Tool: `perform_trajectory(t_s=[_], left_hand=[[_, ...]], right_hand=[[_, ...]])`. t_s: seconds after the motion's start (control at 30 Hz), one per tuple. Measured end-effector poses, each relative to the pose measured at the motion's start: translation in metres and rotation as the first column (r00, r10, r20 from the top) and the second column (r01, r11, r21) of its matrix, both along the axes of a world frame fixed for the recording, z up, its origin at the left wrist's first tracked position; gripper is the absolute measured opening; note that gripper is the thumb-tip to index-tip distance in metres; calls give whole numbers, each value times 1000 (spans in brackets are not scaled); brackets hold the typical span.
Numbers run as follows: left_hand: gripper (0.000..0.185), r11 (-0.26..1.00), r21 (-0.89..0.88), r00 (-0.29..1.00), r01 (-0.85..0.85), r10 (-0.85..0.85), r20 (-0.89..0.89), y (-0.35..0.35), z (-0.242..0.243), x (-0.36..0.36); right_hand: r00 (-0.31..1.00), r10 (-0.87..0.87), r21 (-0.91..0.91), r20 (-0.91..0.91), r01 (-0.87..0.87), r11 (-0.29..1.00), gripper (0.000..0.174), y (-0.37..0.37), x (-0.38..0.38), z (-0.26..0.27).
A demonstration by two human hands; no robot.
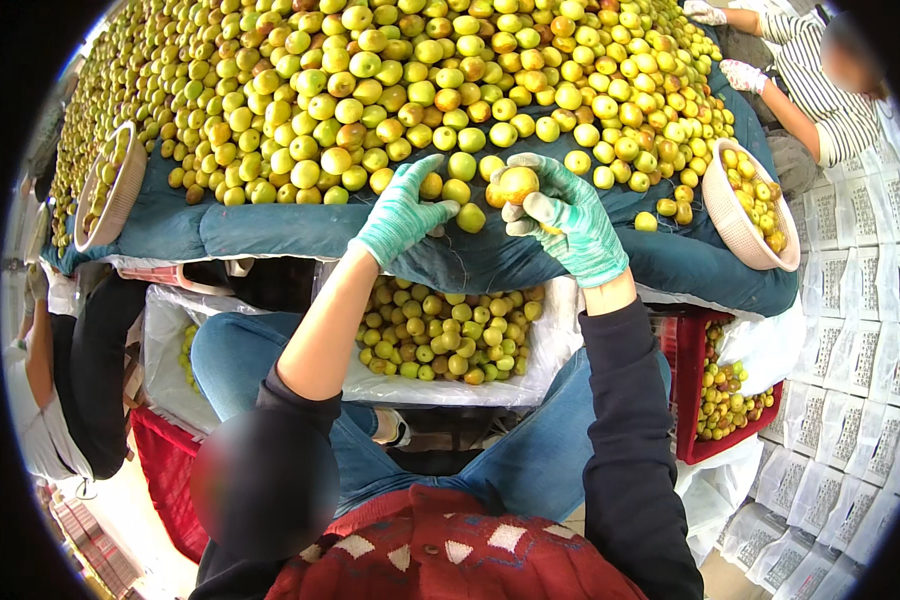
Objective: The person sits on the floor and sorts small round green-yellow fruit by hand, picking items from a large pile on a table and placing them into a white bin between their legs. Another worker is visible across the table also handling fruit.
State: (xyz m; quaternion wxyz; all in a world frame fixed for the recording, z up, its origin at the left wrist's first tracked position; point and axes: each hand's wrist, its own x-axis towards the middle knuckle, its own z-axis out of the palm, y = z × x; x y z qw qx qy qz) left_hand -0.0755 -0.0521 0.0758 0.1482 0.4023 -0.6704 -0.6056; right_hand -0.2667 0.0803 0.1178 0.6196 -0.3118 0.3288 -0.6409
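Observation:
My right hand (585, 229), in a green-and-white knit glove, holds a yellow-green jujube (519, 184) blushed with orange. At least one more jujube (494, 196) shows against its fingertips. Similarly gloved, my left hand (399, 216) hovers at the near edge of the heap with thumb and fingers apart. Loose jujubes (457, 190) lie around the opening of that hand; contact cannot be made out. A large heap of jujubes (330, 105) covers the table's blue quilted cloth (285, 231). Below my forearms, a plastic-lined crate (450, 391) holds more jujubes.
Pale plastic baskets of jujubes stand at the cloth's left (129, 196) and right (727, 214) ends. A red crate (688, 442) with fruit sits at lower right, near rows of wrapped packages (855, 300). A person in a striped top (802, 60) works at right; another person (52, 390) sits left.

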Motion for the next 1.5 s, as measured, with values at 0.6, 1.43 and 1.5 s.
perform_trajectory(t_s=[0.6, 1.43, 1.5], left_hand=[[88, 923, 75, 902, 377, -384, 197, -28, 27, -23], [56, 950, -72, 928, 304, -278, 248, 112, -23, 89], [45, 922, -171, 907, 348, -285, 310, 112, -34, 99]], right_hand=[[252, -13, 31, -968, 171, 985, 47, -31, -13, -48], [-65, -19, -36, -998, 288, 957, 30, 92, 47, 39], [-201, 67, -71, -977, 611, 789, 36, 144, 3, 52]])
